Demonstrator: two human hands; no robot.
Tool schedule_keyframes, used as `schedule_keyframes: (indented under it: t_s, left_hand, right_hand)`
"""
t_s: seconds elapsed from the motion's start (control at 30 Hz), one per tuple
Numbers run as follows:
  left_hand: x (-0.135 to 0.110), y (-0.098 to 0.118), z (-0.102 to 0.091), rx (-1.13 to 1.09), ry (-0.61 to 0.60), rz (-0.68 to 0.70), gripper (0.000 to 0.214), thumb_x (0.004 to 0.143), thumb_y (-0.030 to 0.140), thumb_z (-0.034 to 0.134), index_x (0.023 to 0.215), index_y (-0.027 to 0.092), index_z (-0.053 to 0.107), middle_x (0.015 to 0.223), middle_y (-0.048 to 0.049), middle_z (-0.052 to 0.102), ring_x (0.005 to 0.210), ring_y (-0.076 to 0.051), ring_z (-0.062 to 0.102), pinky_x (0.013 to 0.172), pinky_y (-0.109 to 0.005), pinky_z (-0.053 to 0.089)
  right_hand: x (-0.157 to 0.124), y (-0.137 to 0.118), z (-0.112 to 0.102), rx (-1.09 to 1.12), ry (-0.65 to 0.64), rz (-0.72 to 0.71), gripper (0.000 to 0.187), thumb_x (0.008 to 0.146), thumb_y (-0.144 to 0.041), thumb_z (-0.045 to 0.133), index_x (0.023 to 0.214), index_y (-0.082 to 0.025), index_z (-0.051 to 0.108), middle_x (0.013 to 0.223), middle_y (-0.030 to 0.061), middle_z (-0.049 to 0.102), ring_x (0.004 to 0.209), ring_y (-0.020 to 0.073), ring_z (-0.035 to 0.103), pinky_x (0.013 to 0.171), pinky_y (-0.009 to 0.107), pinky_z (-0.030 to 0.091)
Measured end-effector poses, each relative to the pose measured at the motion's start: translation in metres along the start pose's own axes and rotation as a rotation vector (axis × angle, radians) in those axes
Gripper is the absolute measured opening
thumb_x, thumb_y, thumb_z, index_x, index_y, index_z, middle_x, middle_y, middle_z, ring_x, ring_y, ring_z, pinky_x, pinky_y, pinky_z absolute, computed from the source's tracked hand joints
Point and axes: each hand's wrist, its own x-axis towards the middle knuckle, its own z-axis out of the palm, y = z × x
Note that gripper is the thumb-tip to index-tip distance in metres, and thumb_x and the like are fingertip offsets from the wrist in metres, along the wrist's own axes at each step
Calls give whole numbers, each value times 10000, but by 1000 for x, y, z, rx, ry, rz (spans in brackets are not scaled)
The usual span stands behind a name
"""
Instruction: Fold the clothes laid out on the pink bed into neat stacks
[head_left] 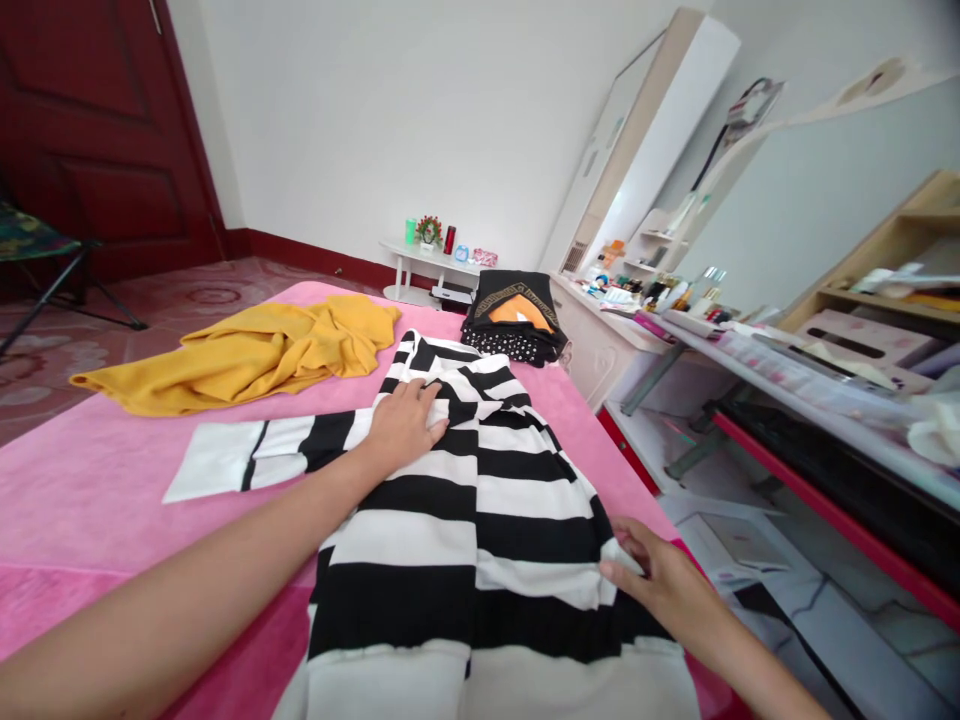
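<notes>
A black-and-white striped sweater (480, 500) lies spread on the pink blanket (97, 500) covering the bed. One sleeve stretches out to the left. My left hand (405, 420) rests flat on the sweater near its shoulder, fingers stretched out. My right hand (660, 580) pinches the sweater's right edge near the bed's side, thumb and fingers closed on the fabric.
A crumpled yellow garment (255, 350) lies at the far left of the bed. A folded dark pile (517, 315) sits at the far end. A cluttered white desk (675, 330) and shelves stand to the right; a small white table (427, 265) stands by the wall.
</notes>
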Motion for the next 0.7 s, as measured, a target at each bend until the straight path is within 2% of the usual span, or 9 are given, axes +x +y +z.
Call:
schedule_keyframes:
  t_s: [0.1, 0.23, 0.33, 0.5, 0.6, 0.7]
  left_hand:
    - [6, -1, -5, -32, -55, 39, 444, 861, 398, 473, 1281, 256, 500, 1145, -88, 567, 991, -265, 561, 748, -336, 468]
    - [36, -2, -22, -85, -125, 88, 311, 860, 282, 485, 1127, 311, 643, 974, -41, 635, 844, -214, 610, 727, -293, 460]
    - [71, 1, -41, -81, -70, 123, 307, 833, 219, 513, 1070, 311, 685, 932, -37, 655, 898, -239, 608, 794, -327, 450]
    - [119, 7, -74, 23, 32, 168, 309, 839, 244, 502, 1073, 328, 686, 995, -31, 658, 972, -249, 598, 837, -347, 449]
    - [131, 5, -90, 86, 66, 156, 308, 839, 264, 492, 1066, 339, 686, 1028, -26, 663, 984, -243, 598, 828, -332, 458]
    - [134, -3, -101, 133, 85, 105, 322, 838, 258, 483, 1082, 330, 681, 1032, -23, 670, 976, -244, 601, 800, -324, 464]
  right_hand:
    - [-1, -15, -3, 252, -110, -11, 418, 733, -478, 631, 1051, -207, 618, 1011, 95, 684, 1040, 272, 614, 889, 369, 496]
    - [4, -41, -15, 453, -144, 3, 412, 754, -484, 626, 1050, -198, 619, 1027, 91, 684, 998, 256, 632, 890, 361, 502]
    - [3, -62, -20, 583, -169, 34, 452, 757, -487, 636, 1101, -195, 604, 1015, 92, 690, 921, 241, 654, 842, 353, 525]
    - [-1, -92, -13, 703, -149, 46, 488, 735, -465, 676, 1133, -194, 596, 1072, 90, 672, 970, 238, 630, 879, 356, 502]
    - [1, -108, -6, 731, -155, 32, 513, 720, -465, 692, 1139, -188, 589, 1013, 80, 682, 952, 233, 625, 861, 347, 497]
    - [4, -124, 4, 772, -234, -4, 483, 742, -441, 681, 1146, -199, 573, 991, 63, 677, 935, 214, 616, 847, 329, 484]
